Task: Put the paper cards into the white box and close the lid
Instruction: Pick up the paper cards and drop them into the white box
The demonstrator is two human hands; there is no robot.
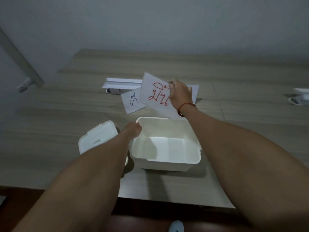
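Observation:
An open white box (192,162) stands on the wooden table, its inside bare. My left hand (133,129) grips the box's far left corner. My right hand (180,94) holds a paper card with red writing (155,92) tilted in the air just beyond the box's far rim. A second card with blue writing (132,102) lies flat on the table behind it, partly covered by the raised card. The white lid (98,136) rests on the table left of the box, partly under my left forearm.
A white power strip (115,91) and a long flat white box (120,82) lie at the back of the table. White objects (301,96) sit at the far right edge. The table's near edge (167,203) runs below the box.

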